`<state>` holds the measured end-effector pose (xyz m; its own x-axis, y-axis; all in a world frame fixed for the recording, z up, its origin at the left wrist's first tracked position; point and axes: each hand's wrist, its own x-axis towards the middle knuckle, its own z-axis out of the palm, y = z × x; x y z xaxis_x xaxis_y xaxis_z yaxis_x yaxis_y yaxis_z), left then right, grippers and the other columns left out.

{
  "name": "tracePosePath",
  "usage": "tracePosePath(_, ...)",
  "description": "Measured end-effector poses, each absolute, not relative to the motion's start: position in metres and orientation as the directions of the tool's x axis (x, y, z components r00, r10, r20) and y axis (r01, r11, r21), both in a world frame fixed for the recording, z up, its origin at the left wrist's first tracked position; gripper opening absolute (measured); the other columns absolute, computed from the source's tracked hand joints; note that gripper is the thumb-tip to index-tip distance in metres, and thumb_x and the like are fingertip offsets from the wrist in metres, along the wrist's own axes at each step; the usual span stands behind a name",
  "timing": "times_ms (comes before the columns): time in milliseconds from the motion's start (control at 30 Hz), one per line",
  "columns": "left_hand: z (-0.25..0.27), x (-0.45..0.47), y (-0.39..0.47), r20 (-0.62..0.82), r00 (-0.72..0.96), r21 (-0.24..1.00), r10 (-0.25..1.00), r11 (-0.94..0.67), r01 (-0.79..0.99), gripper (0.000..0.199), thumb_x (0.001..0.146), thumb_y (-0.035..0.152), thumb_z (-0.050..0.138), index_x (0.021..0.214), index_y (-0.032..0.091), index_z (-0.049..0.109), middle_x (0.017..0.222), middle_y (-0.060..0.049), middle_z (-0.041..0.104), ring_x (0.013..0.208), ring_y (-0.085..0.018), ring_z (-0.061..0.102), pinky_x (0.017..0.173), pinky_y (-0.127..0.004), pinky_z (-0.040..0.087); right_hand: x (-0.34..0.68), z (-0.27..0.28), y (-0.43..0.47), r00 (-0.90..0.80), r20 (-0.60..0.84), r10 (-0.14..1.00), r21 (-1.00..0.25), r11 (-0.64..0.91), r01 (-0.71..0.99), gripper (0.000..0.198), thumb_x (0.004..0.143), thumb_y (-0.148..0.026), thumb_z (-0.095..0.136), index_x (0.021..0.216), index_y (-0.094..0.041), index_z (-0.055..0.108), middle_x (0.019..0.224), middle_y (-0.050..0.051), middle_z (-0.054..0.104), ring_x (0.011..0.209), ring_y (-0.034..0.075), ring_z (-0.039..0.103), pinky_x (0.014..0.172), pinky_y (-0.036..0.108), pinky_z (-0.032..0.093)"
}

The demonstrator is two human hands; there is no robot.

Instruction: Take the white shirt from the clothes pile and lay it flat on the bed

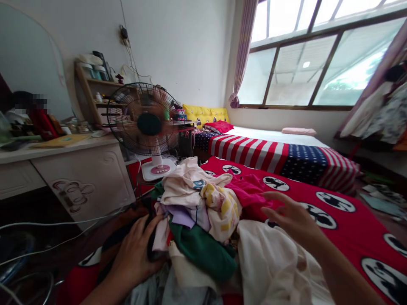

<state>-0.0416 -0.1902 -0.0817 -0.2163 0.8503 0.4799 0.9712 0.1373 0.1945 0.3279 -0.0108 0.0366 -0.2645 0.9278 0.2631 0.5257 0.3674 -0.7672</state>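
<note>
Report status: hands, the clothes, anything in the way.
Left hand gripping dark garment at pile edge. Right hand open, hovering over pink garment. Clothes pile heaped on red bedspread. Nothing blocking.

The pile of clothes at the lower centre is soft matt cloth, creased. The fan at the centre left has thin wire grille and glossy plastic base. The desk looks smooth painted wood.

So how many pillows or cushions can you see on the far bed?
3. A yellow cushion against the wall, a red pillow in front of it, and a pink pillow under the window. Others may be hidden behind the fan.
</note>
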Motion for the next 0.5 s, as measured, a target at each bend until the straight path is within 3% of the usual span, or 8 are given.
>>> tracePosePath(33, -0.076, -0.041, -0.190, 0.468, -0.217, 0.219, 0.856, 0.125, 0.968, 0.083, 0.061, 0.029, 0.070, 0.138, 0.026, 0.040, 0.135, -0.013, 0.045, 0.124, -0.035, 0.046, 0.100, -0.049, 0.043, 0.315, 0.023, 0.003, -0.318, 0.280, 0.906, -0.704, 0.419, 0.574, 0.067, 0.063, -0.053, 0.072, 0.122, -0.024, 0.060, 0.124, 0.013, 0.062, 0.072, 0.023, 0.066, 0.062, 0.038, 0.054)
tracePosePath(100, -0.065, -0.042, -0.189, 0.441, -0.211, 0.272, 0.873, 0.094, 0.958, 0.074, 0.060, 0.024, 0.068, 0.130, 0.025, 0.045, 0.125, -0.010, 0.052, 0.115, -0.032, 0.052, 0.096, -0.046, 0.045, 0.291, -0.005, 0.024, -0.347, 0.306, 0.887, -0.601, 0.462, 0.652, 0.082, 0.055, -0.053, 0.076, 0.128, -0.022, 0.057, 0.127, 0.015, 0.061, 0.092, 0.030, 0.066, 0.072, 0.041, 0.053)
tracePosePath(167, -0.057, -0.044, -0.186, 0.425, -0.219, 0.327, 0.879, 0.077, 0.942, 0.063, 0.058, 0.021, 0.066, 0.118, 0.025, 0.048, 0.114, -0.008, 0.058, 0.106, -0.031, 0.056, 0.090, -0.043, 0.047, 0.271, -0.028, 0.036, -0.355, 0.296, 0.887, -0.568, 0.462, 0.681, 0.062, 0.058, -0.047, 0.074, 0.115, -0.023, 0.066, 0.104, 0.012, 0.071, 0.087, 0.030, 0.067, 0.068, 0.039, 0.050)
tracePosePath(267, -0.051, -0.049, -0.177, 0.379, -0.233, 0.407, 0.896, 0.065, 0.911, 0.052, 0.055, 0.019, 0.065, 0.104, 0.026, 0.049, 0.103, -0.005, 0.063, 0.098, -0.029, 0.061, 0.081, -0.039, 0.050, 0.252, -0.029, 0.052, -0.352, 0.304, 0.885, -0.574, 0.465, 0.673, 0.011, 0.060, -0.030, 0.068, 0.069, -0.024, 0.071, 0.062, 0.004, 0.068, 0.058, 0.024, 0.063, 0.053, 0.032, 0.042)
tracePosePath(300, -0.051, -0.050, -0.174, 0.362, -0.228, 0.428, 0.904, 0.056, 0.902, 0.049, 0.055, 0.020, 0.064, 0.102, 0.026, 0.049, 0.102, -0.004, 0.064, 0.096, -0.029, 0.062, 0.079, -0.038, 0.050, 0.248, -0.018, 0.060, -0.336, 0.328, 0.883, -0.577, 0.469, 0.669, 0.005, 0.060, -0.027, 0.066, 0.058, -0.023, 0.067, 0.054, 0.003, 0.064, 0.052, 0.022, 0.060, 0.050, 0.031, 0.039)
tracePosePath(367, -0.051, -0.052, -0.168, 0.361, -0.211, 0.464, 0.908, 0.021, 0.886, 0.047, 0.055, 0.021, 0.063, 0.100, 0.027, 0.049, 0.101, -0.004, 0.065, 0.096, -0.028, 0.063, 0.078, -0.038, 0.051, 0.239, 0.020, 0.082, -0.269, 0.401, 0.876, -0.581, 0.470, 0.664, 0.018, 0.064, -0.028, 0.062, 0.049, -0.021, 0.060, 0.046, 0.001, 0.057, 0.047, 0.019, 0.055, 0.049, 0.030, 0.036)
tracePosePath(500, -0.046, -0.050, -0.155, 0.463, -0.206, 0.537, 0.862, -0.088, 0.839, 0.040, 0.058, 0.026, 0.063, 0.096, 0.026, 0.052, 0.097, -0.005, 0.067, 0.092, -0.029, 0.065, 0.078, -0.040, 0.052, 0.218, 0.114, 0.128, -0.085, 0.590, 0.803, -0.558, 0.482, 0.675, 0.027, 0.077, -0.040, 0.055, 0.069, -0.016, 0.066, 0.061, 0.004, 0.061, 0.061, 0.019, 0.056, 0.058, 0.031, 0.038)
